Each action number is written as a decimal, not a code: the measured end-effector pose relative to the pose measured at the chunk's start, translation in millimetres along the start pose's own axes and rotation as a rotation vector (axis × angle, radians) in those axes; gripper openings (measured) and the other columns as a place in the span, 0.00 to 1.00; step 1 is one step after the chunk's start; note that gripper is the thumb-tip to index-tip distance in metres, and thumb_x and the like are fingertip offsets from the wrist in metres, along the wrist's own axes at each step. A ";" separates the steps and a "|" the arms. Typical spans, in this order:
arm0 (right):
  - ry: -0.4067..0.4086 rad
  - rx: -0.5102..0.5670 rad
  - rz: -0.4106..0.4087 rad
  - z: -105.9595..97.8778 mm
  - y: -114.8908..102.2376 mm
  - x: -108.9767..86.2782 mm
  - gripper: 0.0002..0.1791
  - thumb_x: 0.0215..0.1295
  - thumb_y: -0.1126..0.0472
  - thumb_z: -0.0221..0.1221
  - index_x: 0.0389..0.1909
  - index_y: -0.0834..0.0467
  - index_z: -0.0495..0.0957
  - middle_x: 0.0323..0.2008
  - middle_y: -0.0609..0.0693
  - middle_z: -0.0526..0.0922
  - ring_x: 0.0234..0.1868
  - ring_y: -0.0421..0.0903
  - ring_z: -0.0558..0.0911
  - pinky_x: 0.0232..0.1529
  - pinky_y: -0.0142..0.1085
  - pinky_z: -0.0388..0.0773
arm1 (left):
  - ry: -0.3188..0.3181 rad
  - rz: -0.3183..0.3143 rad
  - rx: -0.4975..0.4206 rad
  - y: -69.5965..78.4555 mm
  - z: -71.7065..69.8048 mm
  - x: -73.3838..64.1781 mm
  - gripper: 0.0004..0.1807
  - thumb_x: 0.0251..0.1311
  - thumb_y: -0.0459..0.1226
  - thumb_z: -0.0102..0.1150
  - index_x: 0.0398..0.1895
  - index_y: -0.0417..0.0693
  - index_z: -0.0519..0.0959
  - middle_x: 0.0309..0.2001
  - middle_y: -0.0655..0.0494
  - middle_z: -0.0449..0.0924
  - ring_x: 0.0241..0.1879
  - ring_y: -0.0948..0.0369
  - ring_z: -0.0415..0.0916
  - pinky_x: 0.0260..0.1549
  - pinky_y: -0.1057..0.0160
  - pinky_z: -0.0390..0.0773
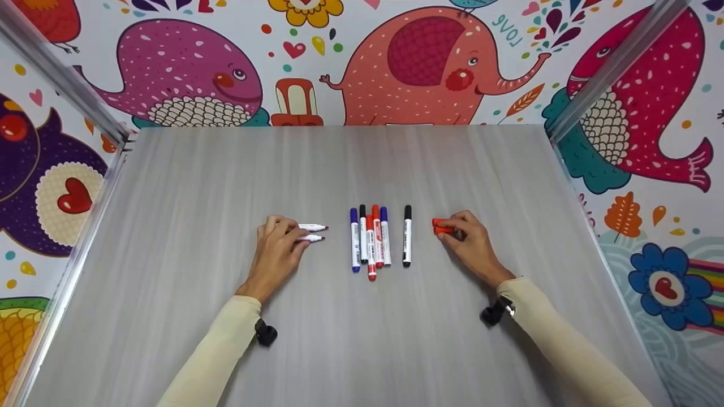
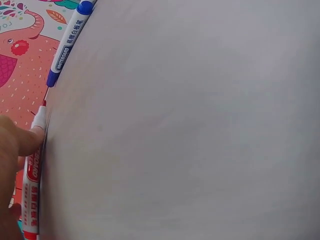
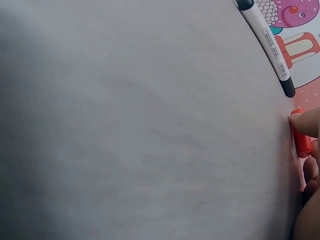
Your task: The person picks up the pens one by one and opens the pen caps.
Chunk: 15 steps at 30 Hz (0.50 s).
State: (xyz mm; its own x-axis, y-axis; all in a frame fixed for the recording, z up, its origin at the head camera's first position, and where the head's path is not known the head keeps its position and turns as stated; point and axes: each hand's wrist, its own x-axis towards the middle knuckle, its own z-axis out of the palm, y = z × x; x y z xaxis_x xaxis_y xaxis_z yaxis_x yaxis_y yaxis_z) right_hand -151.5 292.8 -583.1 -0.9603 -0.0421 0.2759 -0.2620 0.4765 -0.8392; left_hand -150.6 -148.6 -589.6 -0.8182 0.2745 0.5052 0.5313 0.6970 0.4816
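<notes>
Between clamped left fingers (image 1: 283, 227), two jutting uncapped markers (image 1: 313, 227) — between clamped right fingers (image 1: 461, 220), two red caps (image 1: 443, 230)

Fingers (image 3: 307, 122) pinch a red cap (image 3: 301, 143) near a black-capped marker (image 3: 267, 42).

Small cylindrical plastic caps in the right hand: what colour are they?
Both caps are red, clearest in the head view.

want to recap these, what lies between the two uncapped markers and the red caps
In the head view, a cluster of five capped markers and, to its right, a black-capped marker lie between the uncapped markers and the red caps.
</notes>
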 end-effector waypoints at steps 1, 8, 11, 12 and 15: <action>0.001 -0.003 0.008 0.4 3.8 0.4 0.14 0.59 0.83 0.73 0.46 0.72 0.89 0.45 0.67 0.80 0.39 0.56 0.76 0.39 0.25 0.70 | 0.003 0.002 0.001 -0.2 0.1 0.1 0.07 0.64 0.33 0.79 0.42 0.42 0.90 0.46 0.47 0.84 0.53 0.44 0.74 0.55 0.37 0.69; -0.043 0.020 -0.003 -3.3 13.9 0.2 0.15 0.63 0.76 0.75 0.50 0.65 0.91 0.47 0.60 0.81 0.42 0.51 0.78 0.41 0.25 0.73 | 0.007 0.008 0.009 2.4 -2.1 -0.3 0.09 0.63 0.33 0.79 0.44 0.41 0.90 0.46 0.47 0.84 0.54 0.45 0.73 0.54 0.38 0.69; -0.058 0.017 -0.052 -3.9 11.3 -0.2 0.15 0.63 0.74 0.76 0.50 0.64 0.91 0.47 0.59 0.81 0.42 0.52 0.78 0.42 0.27 0.74 | -0.011 0.009 0.015 6.8 -4.8 -0.7 0.09 0.64 0.32 0.78 0.45 0.41 0.90 0.47 0.47 0.84 0.55 0.45 0.73 0.54 0.39 0.69; -0.063 0.012 -0.074 -4.1 10.0 -0.1 0.15 0.63 0.74 0.76 0.50 0.64 0.91 0.46 0.59 0.81 0.42 0.53 0.78 0.42 0.28 0.74 | -0.016 0.008 0.017 8.9 -5.8 -0.7 0.09 0.65 0.32 0.78 0.46 0.41 0.90 0.48 0.47 0.84 0.55 0.45 0.73 0.55 0.39 0.69; -0.067 0.011 -0.137 -3.0 3.8 1.2 0.14 0.62 0.75 0.76 0.49 0.66 0.91 0.45 0.62 0.80 0.41 0.59 0.78 0.41 0.33 0.74 | -0.024 0.005 0.018 14.7 -7.8 -0.4 0.10 0.64 0.31 0.79 0.46 0.40 0.90 0.48 0.47 0.84 0.56 0.45 0.73 0.57 0.39 0.69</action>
State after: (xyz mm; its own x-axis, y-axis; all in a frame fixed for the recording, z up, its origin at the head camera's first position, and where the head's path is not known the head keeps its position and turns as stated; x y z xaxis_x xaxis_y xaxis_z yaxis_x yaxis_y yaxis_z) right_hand -153.3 297.2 -584.6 -0.9197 -0.1649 0.3564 -0.3916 0.4526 -0.8011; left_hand -140.7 -143.7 -577.1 -0.8205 0.2936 0.4905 0.5317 0.7073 0.4659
